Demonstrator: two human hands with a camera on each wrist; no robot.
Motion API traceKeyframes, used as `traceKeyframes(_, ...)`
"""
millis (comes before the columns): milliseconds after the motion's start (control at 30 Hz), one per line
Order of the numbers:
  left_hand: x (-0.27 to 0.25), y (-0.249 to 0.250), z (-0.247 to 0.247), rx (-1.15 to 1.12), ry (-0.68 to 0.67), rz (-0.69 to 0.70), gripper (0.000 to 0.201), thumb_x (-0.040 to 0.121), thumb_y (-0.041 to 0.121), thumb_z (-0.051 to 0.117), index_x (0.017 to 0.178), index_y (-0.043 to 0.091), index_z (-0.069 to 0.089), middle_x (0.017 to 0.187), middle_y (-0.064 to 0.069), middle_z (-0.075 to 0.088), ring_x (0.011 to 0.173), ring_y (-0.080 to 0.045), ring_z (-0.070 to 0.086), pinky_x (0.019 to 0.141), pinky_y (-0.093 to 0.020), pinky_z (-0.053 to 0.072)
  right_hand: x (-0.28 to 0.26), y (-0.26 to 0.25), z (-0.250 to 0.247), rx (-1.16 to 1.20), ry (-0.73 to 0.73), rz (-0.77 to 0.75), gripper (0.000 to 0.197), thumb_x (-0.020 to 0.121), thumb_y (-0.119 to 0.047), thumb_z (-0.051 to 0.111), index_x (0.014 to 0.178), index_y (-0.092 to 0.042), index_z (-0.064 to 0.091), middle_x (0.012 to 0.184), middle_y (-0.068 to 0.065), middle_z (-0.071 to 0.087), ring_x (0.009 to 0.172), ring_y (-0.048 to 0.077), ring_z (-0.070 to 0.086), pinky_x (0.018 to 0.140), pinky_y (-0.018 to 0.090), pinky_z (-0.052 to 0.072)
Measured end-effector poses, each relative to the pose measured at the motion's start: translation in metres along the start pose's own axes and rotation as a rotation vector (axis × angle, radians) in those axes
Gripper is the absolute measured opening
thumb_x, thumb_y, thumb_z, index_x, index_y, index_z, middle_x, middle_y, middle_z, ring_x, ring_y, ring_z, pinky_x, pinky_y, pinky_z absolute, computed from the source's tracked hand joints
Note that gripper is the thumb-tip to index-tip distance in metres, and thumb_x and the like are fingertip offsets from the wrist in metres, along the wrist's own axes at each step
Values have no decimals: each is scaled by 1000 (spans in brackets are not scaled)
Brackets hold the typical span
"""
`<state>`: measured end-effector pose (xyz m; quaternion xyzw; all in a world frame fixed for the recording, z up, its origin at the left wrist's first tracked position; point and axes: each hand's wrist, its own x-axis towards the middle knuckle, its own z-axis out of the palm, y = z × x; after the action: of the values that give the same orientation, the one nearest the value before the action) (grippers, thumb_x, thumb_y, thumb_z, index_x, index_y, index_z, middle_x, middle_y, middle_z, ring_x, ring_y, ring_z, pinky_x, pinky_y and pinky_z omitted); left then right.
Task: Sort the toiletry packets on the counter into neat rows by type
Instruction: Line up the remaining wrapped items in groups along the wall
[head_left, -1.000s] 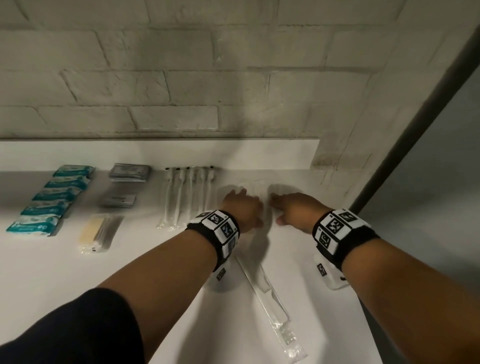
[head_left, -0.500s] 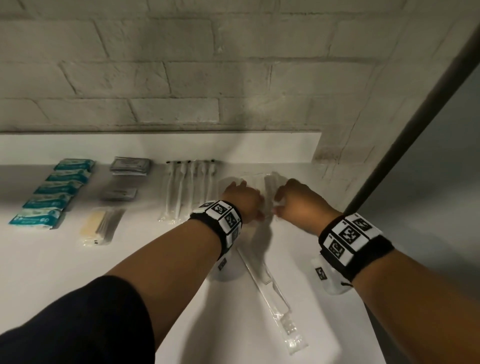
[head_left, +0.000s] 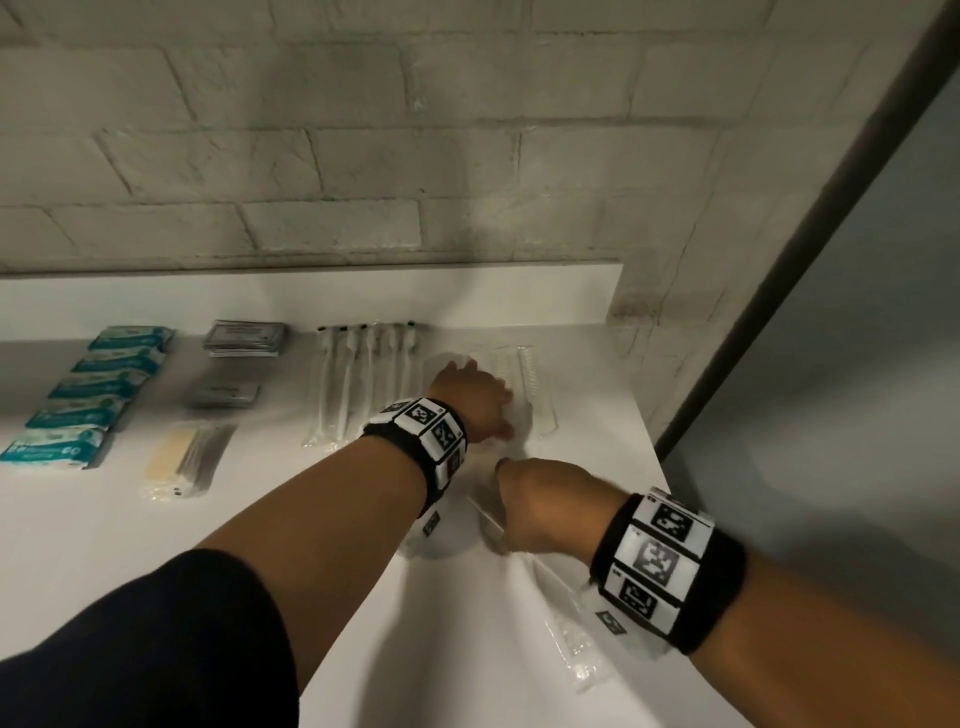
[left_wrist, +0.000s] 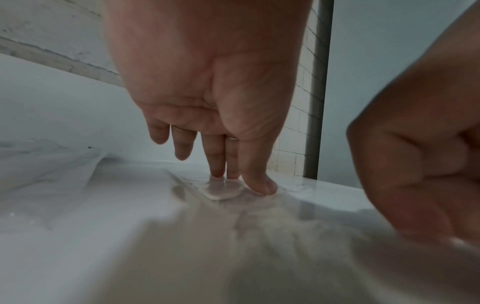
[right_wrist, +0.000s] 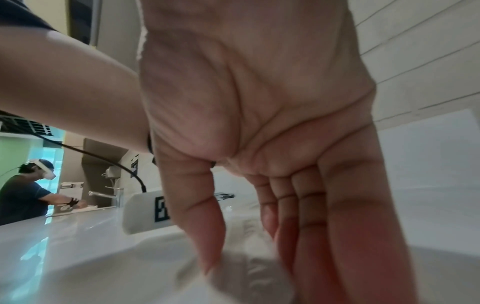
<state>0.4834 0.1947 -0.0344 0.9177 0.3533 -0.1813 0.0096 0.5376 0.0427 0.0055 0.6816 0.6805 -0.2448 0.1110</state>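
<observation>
Toiletry packets lie sorted on the white surface (head_left: 104, 545) against the brick wall. Far left: column of teal packets (head_left: 88, 395). Next to it, grey sachets (head_left: 244, 338) in two small stacks, with a yellowish packet (head_left: 179, 460) nearer the front edge. Centre: row of clear-wrapped toothbrushes (head_left: 363, 379), side by side, heads toward the wall. Right of these: clear-wrapped combs (head_left: 524, 384), pale and hard to separate from the surface. One long clear packet (head_left: 566, 623) lies slanted near the front right edge, apart from the rows.

Left hand (head_left: 475, 397): fingers extended, not curled; fingertips (left_wrist: 255, 185) press flat on a comb packet in the wrist view. Wrist low over the surface, forearm reaching forward.

Right hand (head_left: 540, 506): palm down, just in front of the left hand, over the upper end of the slanted packet. Right wrist view shows thumb and fingers extended toward a white wrapped item (right_wrist: 249, 257); contact uncertain, image blurred. No closed grasp visible.
</observation>
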Motion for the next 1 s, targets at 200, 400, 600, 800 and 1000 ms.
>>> traceKeyframes(200, 0, -1, -2, -17, -9, -4, 67, 86, 64, 48, 143, 30, 40, 153, 5, 36, 144, -30, 21, 114, -46, 17, -2, 9, 0, 61, -27, 18, 32, 87, -22, 56, 115, -7, 55, 108, 9, 63, 92, 24, 59, 67, 27, 42)
traceKeyframes(400, -4, -1, -5, 24, -4, 29, 61, 87, 60, 49, 138, 27, 47, 141, 1, 50, 134, -30, 35, 105, -44, 30, 5, 40, -35, 333, -23, 106, 8, 81, -9, 62, 77, -13, 56, 70, 1, 58, 54, 14, 53, 43, 18, 38)
traceKeyframes(600, -10, 3, -9, 30, 53, -7, 57, 88, 58, 47, 134, 25, 48, 131, -7, 55, 126, -28, 43, 98, -38, 36, 39, 92, -60, 570, 457, 372, 23, 82, -17, 64, 101, -6, 55, 94, 15, 64, 75, 27, 61, 55, 24, 40)
traceKeyframes(800, -7, 0, -6, 55, 49, 43, 59, 87, 62, 45, 133, 25, 49, 132, 0, 56, 134, -30, 34, 104, -42, 30, 58, 106, -42, 614, 451, 408, 72, 77, -49, 71, 131, -8, 47, 128, 15, 54, 114, 31, 56, 92, 41, 51)
traceKeyframes(1000, -3, 5, -13, 5, 163, 68, 52, 94, 54, 39, 138, 28, 47, 143, 4, 48, 136, -25, 33, 111, -42, 22, 47, 120, -49, 171, 175, 228, 59, 90, -20, 61, 144, -23, 40, 145, 5, 47, 130, 25, 47, 106, 34, 39)
